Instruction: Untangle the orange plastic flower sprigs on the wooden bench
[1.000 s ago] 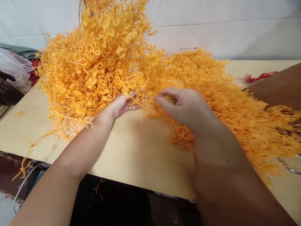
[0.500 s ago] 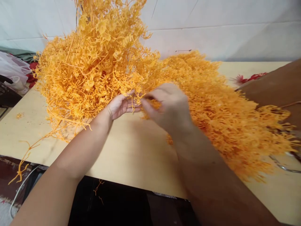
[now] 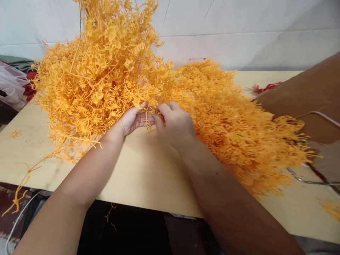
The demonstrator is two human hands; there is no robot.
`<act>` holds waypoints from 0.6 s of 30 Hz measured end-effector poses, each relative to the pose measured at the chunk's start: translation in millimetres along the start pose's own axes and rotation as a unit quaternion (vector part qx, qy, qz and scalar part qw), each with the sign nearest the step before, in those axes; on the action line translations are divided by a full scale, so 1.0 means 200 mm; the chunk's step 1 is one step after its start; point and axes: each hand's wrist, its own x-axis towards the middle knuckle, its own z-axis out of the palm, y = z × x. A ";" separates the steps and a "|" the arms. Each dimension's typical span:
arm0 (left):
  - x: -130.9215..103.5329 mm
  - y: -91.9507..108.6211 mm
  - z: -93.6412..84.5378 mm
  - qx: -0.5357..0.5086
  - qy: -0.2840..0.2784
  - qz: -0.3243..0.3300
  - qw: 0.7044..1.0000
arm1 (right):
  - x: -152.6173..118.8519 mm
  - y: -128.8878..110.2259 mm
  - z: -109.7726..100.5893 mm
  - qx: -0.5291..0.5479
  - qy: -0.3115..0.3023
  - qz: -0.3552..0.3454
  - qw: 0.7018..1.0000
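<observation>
A tall heap of orange plastic sprigs with small flower-like tips [image 3: 98, 78] fills the left and centre of the view. My left hand [image 3: 136, 120] is palm up at its lower right edge, thumb and fingers around thin orange stems. Close beside it, my right hand [image 3: 174, 122] is closed in a pinch at the same stems; its fingertips are partly hidden. Behind and right of my right hand spreads a second orange pile [image 3: 233, 124], with finer, stringy ends.
Both piles lie on a pale wooden table [image 3: 143, 170] against a white wall. At the far left is a translucent plastic bag [image 3: 12, 79]. A brown surface [image 3: 305, 95] and a metal rod [image 3: 310, 181] are at the right. Red strands [image 3: 265, 87] lie at the back.
My right hand has moved left, nearer my left hand, and its fingers have closed together. The view has shifted slightly, showing more of the right side.
</observation>
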 end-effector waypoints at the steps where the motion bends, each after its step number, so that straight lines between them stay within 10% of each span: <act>1: 0.00 0.00 0.00 -0.005 0.006 0.009 1.000 | 0.00 0.00 0.00 0.011 0.007 0.008 1.000; 8: 0.01 -0.02 0.04 -0.031 0.087 0.070 0.993 | 0.01 0.04 -0.01 0.127 0.010 0.055 0.990; 18: 0.01 -0.04 0.05 -0.035 0.080 0.095 0.992 | 0.01 0.03 0.04 0.021 -0.012 0.008 1.000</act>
